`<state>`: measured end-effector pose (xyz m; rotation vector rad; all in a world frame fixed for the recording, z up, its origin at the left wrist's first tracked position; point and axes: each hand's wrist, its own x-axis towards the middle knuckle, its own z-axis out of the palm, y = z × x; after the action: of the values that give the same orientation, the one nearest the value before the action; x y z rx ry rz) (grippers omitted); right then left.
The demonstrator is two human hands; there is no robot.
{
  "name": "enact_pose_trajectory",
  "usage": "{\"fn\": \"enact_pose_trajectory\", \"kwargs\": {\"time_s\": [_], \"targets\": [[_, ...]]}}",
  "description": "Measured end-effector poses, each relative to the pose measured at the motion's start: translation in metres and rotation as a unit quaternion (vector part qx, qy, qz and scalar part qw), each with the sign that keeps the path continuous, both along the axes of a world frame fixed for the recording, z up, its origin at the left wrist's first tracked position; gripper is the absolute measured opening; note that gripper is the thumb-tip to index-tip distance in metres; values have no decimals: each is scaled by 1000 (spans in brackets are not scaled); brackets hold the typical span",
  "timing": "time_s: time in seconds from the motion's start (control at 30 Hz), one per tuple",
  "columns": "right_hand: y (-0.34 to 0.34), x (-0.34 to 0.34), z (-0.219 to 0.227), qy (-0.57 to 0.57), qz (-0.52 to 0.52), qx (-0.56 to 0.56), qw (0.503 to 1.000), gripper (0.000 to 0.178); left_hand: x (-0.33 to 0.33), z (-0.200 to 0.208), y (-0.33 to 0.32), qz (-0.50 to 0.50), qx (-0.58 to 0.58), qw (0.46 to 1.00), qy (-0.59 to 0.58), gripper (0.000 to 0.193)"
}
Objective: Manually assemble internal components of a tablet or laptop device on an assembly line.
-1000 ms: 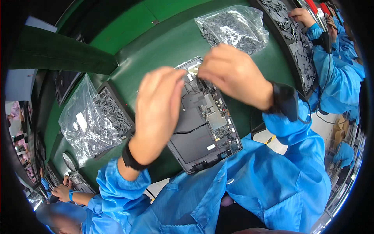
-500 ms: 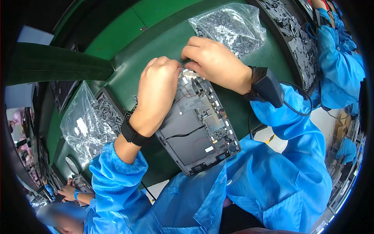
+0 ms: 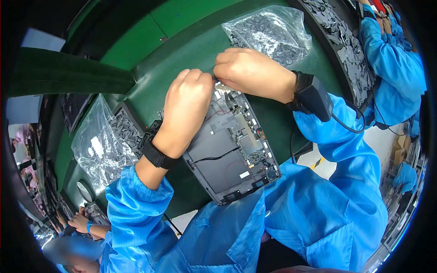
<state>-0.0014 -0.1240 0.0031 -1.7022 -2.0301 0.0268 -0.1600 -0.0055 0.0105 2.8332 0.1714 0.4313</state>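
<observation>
An opened grey tablet-like device (image 3: 213,154) lies in front of me, its inner side up. A green circuit board (image 3: 249,142) runs along its right part, and a black cable (image 3: 215,155) crosses its bare middle. Over the far end of the device my left hand (image 3: 189,101) is closed, its fingertips pinched together and turned away from view. My right hand (image 3: 250,72) meets it there, also in a pinch. Whatever sits between the fingers is hidden by the hands. Both wrists wear black straps; the right one carries a black box.
A clear bag of small dark parts (image 3: 268,35) lies beyond my right hand. Another clear bag (image 3: 98,148) and a tray of small black pieces (image 3: 125,129) are at left. A long tray of dark scraps (image 3: 339,43) lines the right. Co-workers' arms (image 3: 391,59) show at both sides.
My right hand has shifted slightly down and its fingers have drawn in closer to the device's far edge. The left hand has moved slightly. The device stays put.
</observation>
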Motion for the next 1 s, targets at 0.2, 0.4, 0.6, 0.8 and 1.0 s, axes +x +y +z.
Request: {"fn": "enact_pose_trajectory", "kwargs": {"time_s": [0.2,0.4,0.6,0.8,1.0], "targets": [[0,0,8,1,-7,-20,1000,8,-2,-3,4,-19,-9,1000,-9,7],[0,4,6,-23,10,-13,1000,8,-2,-4,3,-18,4,1000,-14,8],[-1,-4,3,-47,-5,-3,999,14,-3,-1,1,-7,-15,1000,-17,8],[-2,1,5,-52,15,13,998,14,-3,0,0,-12,6,1000,-14,8],[1,0,2,-44,-2,14,999,15,-2,-4,3,-18,15,999,-23,7]]}}
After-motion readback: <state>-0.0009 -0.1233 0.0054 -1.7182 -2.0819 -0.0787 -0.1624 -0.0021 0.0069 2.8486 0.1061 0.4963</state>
